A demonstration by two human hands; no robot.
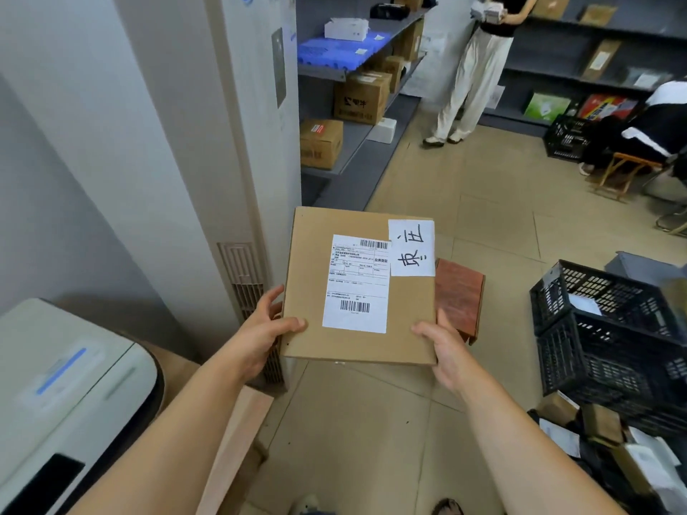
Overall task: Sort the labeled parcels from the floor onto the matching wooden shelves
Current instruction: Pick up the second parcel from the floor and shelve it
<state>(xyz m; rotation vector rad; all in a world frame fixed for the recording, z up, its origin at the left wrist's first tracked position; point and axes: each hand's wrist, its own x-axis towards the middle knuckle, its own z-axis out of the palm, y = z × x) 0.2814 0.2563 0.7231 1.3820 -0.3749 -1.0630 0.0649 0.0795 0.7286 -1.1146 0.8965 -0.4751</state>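
Both hands grip a flat brown parcel (pixel 358 288) held level above the tiled floor (pixel 371 421), at the middle of the view. The left hand (pixel 260 336) clasps its near left corner, thumb on top and fingers under the edge; the right hand (pixel 444 347) clasps the near right corner the same way, and its fingers also press a smaller reddish-brown box (pixel 459 297) that sticks out from beneath the parcel at 3 o'clock. On the parcel's top sit a printed shipping label (pixel 357 284) and, touching it at the far right corner, a white slip with handwritten characters (pixel 412 247). At 4 o'clock, stacked black crates (pixel 609 328) stand beside a heap of small parcels (pixel 602 436) on the floor. At 8 o'clock is a white machine (pixel 63 384). Farther off, at 12 o'clock, grey shelves (pixel 357 143) carry cardboard boxes (pixel 358 100). Beyond them, at 1 o'clock, a person in pale trousers (pixel 472 76) stands by more shelves.
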